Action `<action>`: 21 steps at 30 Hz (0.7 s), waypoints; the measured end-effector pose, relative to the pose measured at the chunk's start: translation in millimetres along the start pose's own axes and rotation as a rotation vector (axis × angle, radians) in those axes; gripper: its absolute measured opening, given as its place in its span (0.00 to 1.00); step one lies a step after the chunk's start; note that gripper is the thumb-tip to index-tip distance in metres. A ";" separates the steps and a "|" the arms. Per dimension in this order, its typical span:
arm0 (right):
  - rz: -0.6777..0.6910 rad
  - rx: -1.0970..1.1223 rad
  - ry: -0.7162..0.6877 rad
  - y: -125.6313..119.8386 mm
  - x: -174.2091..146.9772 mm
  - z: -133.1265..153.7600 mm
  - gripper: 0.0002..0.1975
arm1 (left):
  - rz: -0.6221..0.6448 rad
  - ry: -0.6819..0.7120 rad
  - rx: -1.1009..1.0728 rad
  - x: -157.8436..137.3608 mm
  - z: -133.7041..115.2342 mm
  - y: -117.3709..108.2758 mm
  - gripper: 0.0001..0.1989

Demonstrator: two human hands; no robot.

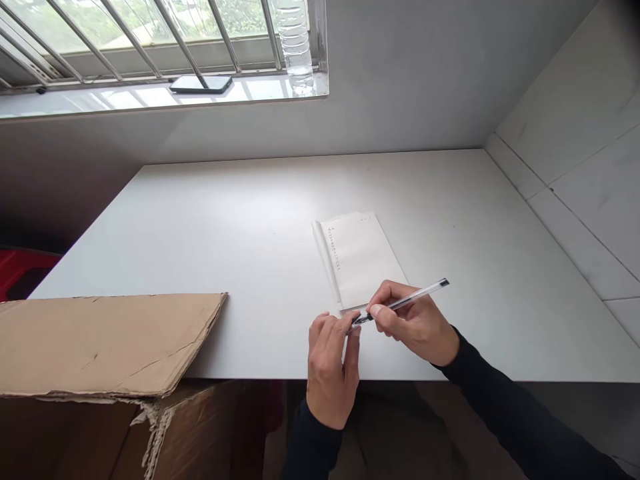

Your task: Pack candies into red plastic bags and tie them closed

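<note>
A clear-barrelled ballpoint pen [423, 292] with a black end slants up to the right between my hands. My right hand [407, 320] is closed on its barrel, thumb and fingers pinching it near the front. My left hand [330, 363] pinches the pen's front end, where a small dark and clear piece that looks like the pen cap [356, 322] shows between thumb and fingers. Whether the cap is on or off the tip is hard to tell. Just beyond my hands lies a white paper pad [363, 260] with small marks down its left side.
The white table [240, 220] meets a wall at the back and right. A cardboard box [110, 343] with a raised flap covers the front left. On the windowsill are a phone [200, 84] and a clear bottle [296, 50]. Something red [25, 267] stands left.
</note>
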State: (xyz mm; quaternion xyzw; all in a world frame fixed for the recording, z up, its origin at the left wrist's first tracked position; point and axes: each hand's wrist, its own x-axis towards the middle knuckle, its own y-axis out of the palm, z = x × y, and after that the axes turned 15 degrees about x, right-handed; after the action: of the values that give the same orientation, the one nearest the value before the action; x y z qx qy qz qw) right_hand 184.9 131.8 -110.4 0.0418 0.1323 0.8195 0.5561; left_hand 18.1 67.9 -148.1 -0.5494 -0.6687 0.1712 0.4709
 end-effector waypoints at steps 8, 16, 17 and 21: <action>0.112 0.123 0.159 10.5 -39.8 -7.2 0.29 | 0.255 0.078 -0.023 -29.1 -25.8 -28.3 0.07; 0.088 0.130 0.135 33.1 -83.6 -33.9 0.30 | 0.254 0.047 0.080 -60.8 -45.7 -27.2 0.10; 0.076 0.112 0.134 31.3 -84.5 -36.0 0.30 | 0.286 0.043 0.103 -61.7 -47.0 -28.8 0.10; -0.141 -0.034 0.059 -22.2 -71.1 -34.8 0.31 | 0.256 -0.091 0.194 -75.0 -48.5 -68.8 0.22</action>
State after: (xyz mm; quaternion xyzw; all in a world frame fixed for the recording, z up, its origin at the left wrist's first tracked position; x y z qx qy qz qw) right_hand 224.2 68.0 -144.1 -0.0010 0.1373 0.7812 0.6091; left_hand 14.8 -36.4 -105.8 -0.5737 -0.5941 0.3183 0.4654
